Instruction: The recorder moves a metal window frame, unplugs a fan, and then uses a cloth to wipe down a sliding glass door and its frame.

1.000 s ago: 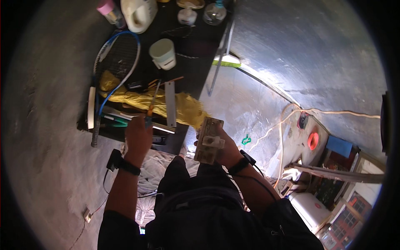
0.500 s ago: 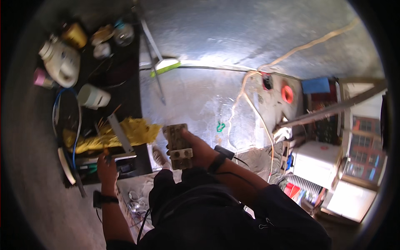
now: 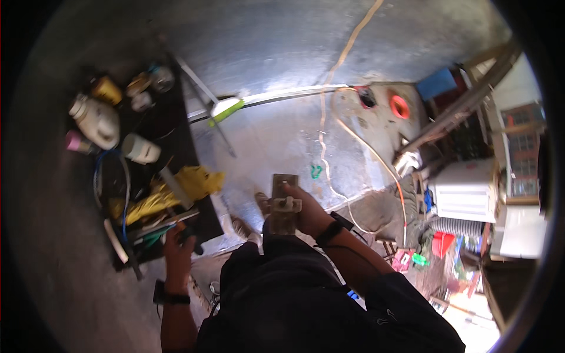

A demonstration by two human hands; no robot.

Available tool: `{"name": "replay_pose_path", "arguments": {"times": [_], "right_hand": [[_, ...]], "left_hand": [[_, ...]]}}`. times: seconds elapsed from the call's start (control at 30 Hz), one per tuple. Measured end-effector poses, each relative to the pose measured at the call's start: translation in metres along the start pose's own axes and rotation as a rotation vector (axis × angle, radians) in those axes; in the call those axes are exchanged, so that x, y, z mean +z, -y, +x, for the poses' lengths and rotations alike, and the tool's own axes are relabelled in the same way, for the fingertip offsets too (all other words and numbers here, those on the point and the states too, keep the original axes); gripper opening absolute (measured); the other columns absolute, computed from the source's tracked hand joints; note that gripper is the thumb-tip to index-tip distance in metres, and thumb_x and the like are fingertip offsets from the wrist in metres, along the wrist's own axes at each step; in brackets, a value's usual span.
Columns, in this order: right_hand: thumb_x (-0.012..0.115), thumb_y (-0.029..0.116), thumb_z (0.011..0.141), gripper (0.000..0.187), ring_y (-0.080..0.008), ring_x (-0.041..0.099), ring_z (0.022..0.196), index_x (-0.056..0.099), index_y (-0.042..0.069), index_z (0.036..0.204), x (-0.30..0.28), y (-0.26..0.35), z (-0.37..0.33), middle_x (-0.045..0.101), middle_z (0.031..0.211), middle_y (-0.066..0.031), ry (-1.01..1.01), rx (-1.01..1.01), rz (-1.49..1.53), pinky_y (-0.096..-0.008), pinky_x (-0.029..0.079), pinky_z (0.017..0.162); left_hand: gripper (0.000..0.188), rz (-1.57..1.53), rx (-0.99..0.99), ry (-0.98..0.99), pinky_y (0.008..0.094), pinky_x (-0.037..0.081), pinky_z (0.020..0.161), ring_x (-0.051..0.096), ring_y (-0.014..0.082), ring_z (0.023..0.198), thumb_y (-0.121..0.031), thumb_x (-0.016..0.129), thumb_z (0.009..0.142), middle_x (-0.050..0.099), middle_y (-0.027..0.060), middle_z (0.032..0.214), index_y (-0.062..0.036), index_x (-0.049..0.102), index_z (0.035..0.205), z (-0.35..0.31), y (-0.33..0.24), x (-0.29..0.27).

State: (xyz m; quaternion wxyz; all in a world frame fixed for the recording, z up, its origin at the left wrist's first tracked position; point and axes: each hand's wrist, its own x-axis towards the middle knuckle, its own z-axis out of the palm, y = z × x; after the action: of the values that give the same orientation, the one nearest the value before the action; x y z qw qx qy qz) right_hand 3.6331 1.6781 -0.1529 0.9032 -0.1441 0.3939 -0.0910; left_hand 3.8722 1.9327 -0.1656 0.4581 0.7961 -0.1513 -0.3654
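While my right hand is holding a worn, flat electrical board in front of my lap, the head view is showing its broad face turned toward me, with a pale fitting sitting across its middle. My thumb is lying over the upper part of that face, and the grip is standing narrow around the board's right side. For a sound hold, I am judging that pressure should be going into the edges rather than the fitting, with the wrist steady so the board is not twisting.

My left hand is hovering well apart from the board, at the near edge of the dark table. Its fingers are curling around what is looking like a tool handle, orange and dark; blur is hiding the tip, so I cannot tell where it is pointing. Good handling, I am thinking, is calling for a firm grasp with a relaxed wrist, and for minding the yellow sheet and the grey strip. Both are lying near those fingers, and either could be snagging the tool.
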Motion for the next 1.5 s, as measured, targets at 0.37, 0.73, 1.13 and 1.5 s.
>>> {"name": "replay_pose_path", "arguments": {"times": [0.37,0.73,1.13,1.5], "right_hand": [[0.063,0.023,0.09,0.029,-0.0191,0.063,0.075,0.057,0.001,0.108,0.066,-0.094,0.103,0.063,0.09,-0.0089,-0.061,0.095,-0.377,-0.0332,0.053,0.063],[0.072,0.028,0.081,0.037,-0.0181,0.054,0.068,0.058,-0.004,0.092,0.148,-0.169,0.257,0.059,0.075,-0.0113,0.016,-0.137,-0.941,-0.0369,0.044,0.061],[0.066,0.018,0.085,0.032,-0.0229,0.064,0.079,0.059,-0.004,0.107,0.177,-0.177,0.271,0.066,0.09,-0.0145,0.003,-0.254,-1.244,-0.0363,0.05,0.068],[0.058,0.019,0.089,0.033,-0.0158,0.057,0.08,0.056,-0.002,0.115,0.175,-0.163,0.259,0.062,0.093,-0.0099,0.159,-0.232,-1.058,-0.0305,0.045,0.067]], "left_hand": [[0.043,0.309,-0.093,-0.245,0.0381,0.052,0.077,0.067,0.0294,0.085,-0.02,0.072,0.076,0.067,0.017,0.09,0.0015,0.055,0.109,-0.005,0.1,-0.022],[0.04,0.806,0.066,-0.431,0.0466,0.048,0.082,0.058,0.0366,0.095,-0.013,0.072,0.073,0.06,0.0169,0.099,-0.0043,0.057,0.109,0.044,0.118,-0.079],[0.042,0.86,0.028,-0.458,0.0434,0.049,0.082,0.058,0.033,0.096,-0.014,0.072,0.075,0.059,0.013,0.099,-0.0059,0.055,0.113,0.075,0.133,-0.097],[0.048,0.804,0.047,-0.5,0.0452,0.047,0.085,0.056,0.0338,0.103,-0.016,0.072,0.075,0.058,0.0145,0.106,-0.0047,0.053,0.117,0.067,0.15,-0.097]]}}
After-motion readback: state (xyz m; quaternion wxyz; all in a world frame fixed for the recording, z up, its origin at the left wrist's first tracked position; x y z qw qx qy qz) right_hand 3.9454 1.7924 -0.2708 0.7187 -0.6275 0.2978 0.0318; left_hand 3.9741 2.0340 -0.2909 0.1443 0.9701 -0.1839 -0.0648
